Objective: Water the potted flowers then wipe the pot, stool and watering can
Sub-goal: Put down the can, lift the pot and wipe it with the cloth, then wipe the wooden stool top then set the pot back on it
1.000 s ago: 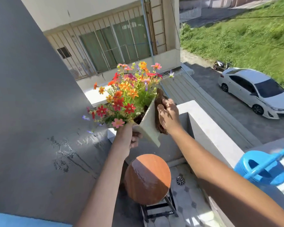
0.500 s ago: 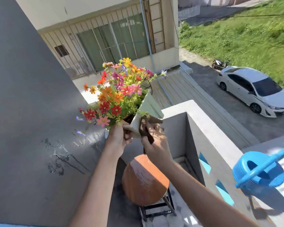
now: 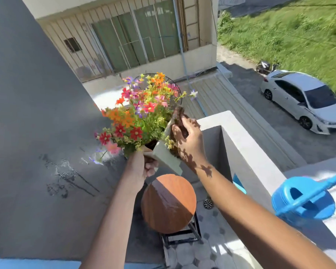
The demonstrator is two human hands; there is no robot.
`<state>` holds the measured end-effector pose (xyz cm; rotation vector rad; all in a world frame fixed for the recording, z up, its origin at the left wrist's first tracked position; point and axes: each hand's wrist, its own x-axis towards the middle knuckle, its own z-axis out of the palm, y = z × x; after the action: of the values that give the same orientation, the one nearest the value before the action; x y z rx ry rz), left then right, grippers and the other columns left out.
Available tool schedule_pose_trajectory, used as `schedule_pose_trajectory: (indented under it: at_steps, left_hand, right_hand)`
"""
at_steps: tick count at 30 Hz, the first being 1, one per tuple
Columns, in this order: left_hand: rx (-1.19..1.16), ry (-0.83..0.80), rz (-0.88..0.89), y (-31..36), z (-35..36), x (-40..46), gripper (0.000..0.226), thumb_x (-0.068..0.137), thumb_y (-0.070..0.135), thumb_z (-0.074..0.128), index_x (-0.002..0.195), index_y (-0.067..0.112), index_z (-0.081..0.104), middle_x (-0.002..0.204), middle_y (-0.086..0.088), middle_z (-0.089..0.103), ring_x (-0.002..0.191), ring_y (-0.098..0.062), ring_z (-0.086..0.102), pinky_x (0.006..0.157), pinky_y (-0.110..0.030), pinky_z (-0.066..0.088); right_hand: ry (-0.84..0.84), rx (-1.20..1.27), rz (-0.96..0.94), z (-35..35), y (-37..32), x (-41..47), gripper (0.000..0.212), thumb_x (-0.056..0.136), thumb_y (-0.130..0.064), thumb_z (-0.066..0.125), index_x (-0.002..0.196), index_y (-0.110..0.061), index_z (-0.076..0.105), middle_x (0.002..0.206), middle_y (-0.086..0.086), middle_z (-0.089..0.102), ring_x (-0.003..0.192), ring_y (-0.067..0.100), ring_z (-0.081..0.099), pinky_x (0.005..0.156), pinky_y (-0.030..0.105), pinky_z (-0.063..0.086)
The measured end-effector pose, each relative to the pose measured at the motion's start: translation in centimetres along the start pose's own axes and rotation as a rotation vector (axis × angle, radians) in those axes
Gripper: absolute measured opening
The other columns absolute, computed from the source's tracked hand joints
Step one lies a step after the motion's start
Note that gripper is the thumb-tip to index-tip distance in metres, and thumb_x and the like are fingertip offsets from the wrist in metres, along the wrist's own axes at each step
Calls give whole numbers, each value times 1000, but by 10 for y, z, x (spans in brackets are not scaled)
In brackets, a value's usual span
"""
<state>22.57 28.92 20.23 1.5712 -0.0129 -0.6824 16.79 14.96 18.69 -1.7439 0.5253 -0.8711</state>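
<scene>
My left hand [image 3: 142,167] grips tilted pot [image 3: 166,155] above stool [image 3: 168,203]; right hand [image 3: 189,139] presses brown cloth [image 3: 177,118] against pot's side.

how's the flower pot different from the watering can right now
The flower pot is pale grey-green and angular; the watering can is bright blue and rounded. The pot is held tilted in the air by the left hand above the stool; the can rests untouched on the ledge. Both sit in sunlight.
</scene>
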Motion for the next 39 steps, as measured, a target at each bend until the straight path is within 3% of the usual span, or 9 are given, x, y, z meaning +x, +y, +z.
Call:
schedule_pose_trajectory:
  at_steps: [3, 4, 6, 9, 15, 18, 21, 31, 39]
  left_hand:
    - [-20, 20, 8, -5, -4, -1, 31, 91, 0, 31, 66, 9, 45, 61, -9, 43, 35, -6, 26, 39, -18, 15]
    - [-29, 26, 6, -7, -7, 0, 32, 92, 0, 30, 65, 9, 46, 61, -9, 43, 35, -6, 26, 38, -18, 16]
    - [-62, 43, -9, -14, -13, 4, 33, 92, 2, 31, 64, 9, 46, 61, -9, 42, 35, -6, 27, 37, -19, 16]
    - [-141, 62, -48, -22, -23, 15, 32, 93, 7, 34, 64, 9, 48, 61, -10, 40, 33, -6, 28, 35, -18, 17]
    - [-223, 144, -105, -49, -52, 57, 26, 92, 9, 34, 71, 7, 50, 64, -12, 42, 33, -7, 31, 32, -17, 21]
    - [-160, 190, -100, -70, -65, 88, 27, 93, 7, 33, 71, 10, 48, 58, -10, 45, 33, -6, 31, 35, -17, 20]
    - [-43, 282, -104, -96, -82, 119, 29, 98, 7, 31, 74, 11, 46, 59, -10, 47, 33, -6, 35, 35, -19, 25]
    - [-88, 358, -103, -103, -105, 188, 13, 91, 5, 34, 89, 4, 47, 57, -11, 51, 35, -11, 37, 37, -20, 29]
    - [-119, 345, -94, -98, -109, 215, 16, 90, 6, 35, 85, 5, 50, 57, -9, 50, 38, -11, 39, 39, -22, 28]
  right_hand:
    - [-249, -53, 227, -10, 19, -37, 38, 99, 0, 49, 135, 3, 39, 154, 18, 25, 110, 49, 51, 75, -1, 32]
    - [-276, -138, 343, -17, 28, -48, 33, 101, -2, 45, 134, -3, 36, 74, 9, 41, 109, 48, 50, 80, 0, 35]
    - [-198, -117, 258, -13, 59, -61, 38, 98, -11, 51, 133, 3, 52, 127, 26, 56, 118, 39, 54, 99, 17, 39]
    - [-57, -68, 269, 10, 83, -59, 34, 95, -12, 57, 128, -10, 62, 124, 6, 59, 114, 14, 56, 101, 19, 42]
    - [-287, -118, 457, 43, 152, -71, 22, 84, -25, 53, 95, -15, 68, 88, 14, 70, 81, 32, 71, 73, 51, 57]
    - [-407, -250, 471, 68, 182, -83, 15, 80, -16, 51, 81, -23, 64, 77, 10, 70, 75, 29, 67, 70, 42, 55]
    - [-463, -338, 466, 99, 210, -96, 33, 87, -16, 56, 117, -14, 70, 113, 12, 68, 110, 27, 61, 97, 26, 41]
    - [-1185, -638, 93, 195, 259, -188, 50, 85, -4, 56, 132, -21, 57, 115, 12, 44, 109, 34, 44, 80, 46, 52]
    - [-1216, -848, -176, 178, 304, -190, 58, 91, -17, 58, 145, -33, 42, 131, 13, 40, 106, 39, 42, 84, 48, 50]
